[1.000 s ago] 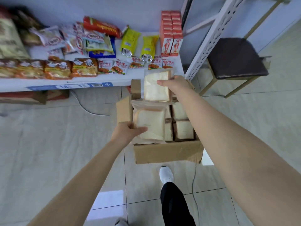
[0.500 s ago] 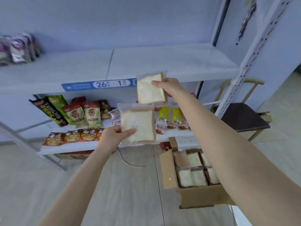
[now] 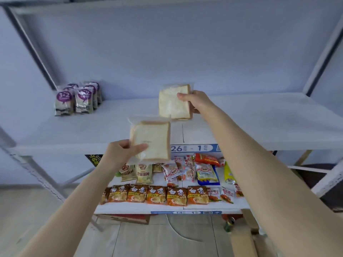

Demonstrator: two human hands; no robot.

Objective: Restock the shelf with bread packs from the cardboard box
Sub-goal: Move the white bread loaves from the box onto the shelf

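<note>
My right hand (image 3: 194, 102) grips a clear-wrapped bread pack (image 3: 173, 102) upright over the middle of the white upper shelf (image 3: 259, 123). My left hand (image 3: 122, 153) holds a second bread pack (image 3: 151, 140) lower down, in front of that shelf's front edge. Only a corner of the cardboard box (image 3: 243, 242) shows at the bottom right, partly behind my right arm; its contents are hidden.
Purple-labelled snack packs (image 3: 78, 99) stand at the upper shelf's left rear. The lower shelf (image 3: 167, 209) carries rows of orange noodle packs (image 3: 156, 194) and assorted snack bags. A metal upright (image 3: 323, 54) frames the right side. A dark chair (image 3: 315, 175) sits at far right.
The view has tilted up from the box on the floor to the shelves. Both hands have risen with their bread packs; the right one is now over the upper shelf.
</note>
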